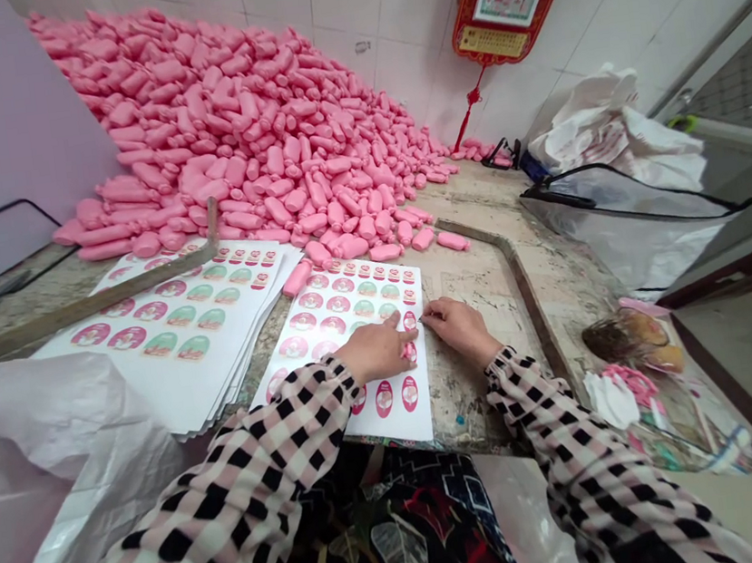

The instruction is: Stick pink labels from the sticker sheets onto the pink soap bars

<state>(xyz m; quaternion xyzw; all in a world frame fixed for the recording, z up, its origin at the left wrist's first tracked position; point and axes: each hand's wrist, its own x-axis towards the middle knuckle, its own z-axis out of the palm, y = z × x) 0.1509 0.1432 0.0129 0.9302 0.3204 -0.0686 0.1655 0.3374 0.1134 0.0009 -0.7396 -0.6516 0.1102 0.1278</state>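
A white sheet of stickers [366, 424] lies in front of me, printed with pink, green and red labels in rows. On its right part rests my left hand [379, 349], fingers spread and touching the paper beside a small red oval label [409, 321]. My right hand [458, 326] is at the sheet's right edge, thumb and forefinger pinched together near that label. Whatever is between those fingertips is too small to make out. A pink plastic bottle [297, 277] lies against the sheet's top left corner.
A large heap of pink bottles [248, 133] covers the back. More sticker sheets [175, 379] are stacked at left under a bent wooden strip [97, 302]. White plastic [47, 450] lies front left. A clear bag [622, 224] and a brush [612, 339] are at right.
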